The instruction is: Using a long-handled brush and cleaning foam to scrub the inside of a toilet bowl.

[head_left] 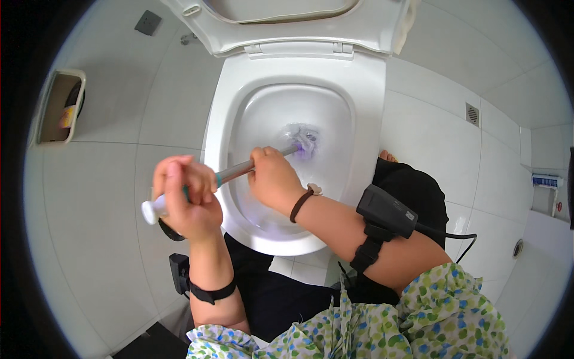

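A white toilet (372, 125) stands in front of me, its seat and lid (311, 33) raised. Across its front left rim slants a toilet brush (236, 171) with a grey shaft, a teal ring and a white handle end. My left hand (194, 200) is closed around the handle, outside the rim on the left. Farther down, above the bowl, my right hand (274, 176) grips the shaft. The brush's lower end reaches the drain hole, where purple-tinted water swirls; the water partly hides its head.
A beige-rimmed box (79, 73) with a dark bottle (70, 110) is at the left. A dark socket (147, 23) and a small valve (188, 39) are at the upper left. A floor drain (472, 113) lies right of the toilet. Black devices are strapped to both my arms.
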The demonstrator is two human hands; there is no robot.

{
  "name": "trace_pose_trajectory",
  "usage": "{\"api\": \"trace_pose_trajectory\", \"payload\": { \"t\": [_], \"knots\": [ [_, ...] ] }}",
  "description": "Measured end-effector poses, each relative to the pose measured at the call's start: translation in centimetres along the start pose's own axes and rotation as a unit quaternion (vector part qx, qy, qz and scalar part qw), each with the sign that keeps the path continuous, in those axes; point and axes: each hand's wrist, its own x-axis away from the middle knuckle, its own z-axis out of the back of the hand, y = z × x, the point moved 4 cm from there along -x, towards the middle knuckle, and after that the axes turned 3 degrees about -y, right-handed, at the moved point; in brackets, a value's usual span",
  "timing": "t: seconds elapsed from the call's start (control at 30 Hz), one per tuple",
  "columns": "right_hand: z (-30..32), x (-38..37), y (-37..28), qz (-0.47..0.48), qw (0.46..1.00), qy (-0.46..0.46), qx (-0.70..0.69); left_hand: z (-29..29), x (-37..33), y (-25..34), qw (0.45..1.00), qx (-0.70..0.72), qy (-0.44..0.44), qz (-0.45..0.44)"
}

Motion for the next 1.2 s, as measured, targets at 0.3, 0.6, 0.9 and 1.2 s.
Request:
{"api": "trace_pose_trajectory", "payload": {
  "t": [0.3,0.6,0.9,1.2],
  "knots": [
    [0.2,-1.2,1.2,-0.045,0.992,-0.116,0.006,-0.1,-1.1,-0.3,0.998,-0.035,0.042,0.032],
    [-0.3,1.0,-1.1,-0.025,0.989,-0.146,0.023,1.6,0.8,2.0,0.997,-0.045,0.055,0.015],
    [-0.5,2.3,-2.5,0.029,0.994,-0.07,-0.083,1.8,-0.1,5.1,0.999,-0.03,0.033,0.026],
    [-1.3,1.5,-5.3,0.018,0.975,-0.203,0.085,-0.1,-0.3,6.0,0.996,-0.081,0.0,0.028]
  ]
}}
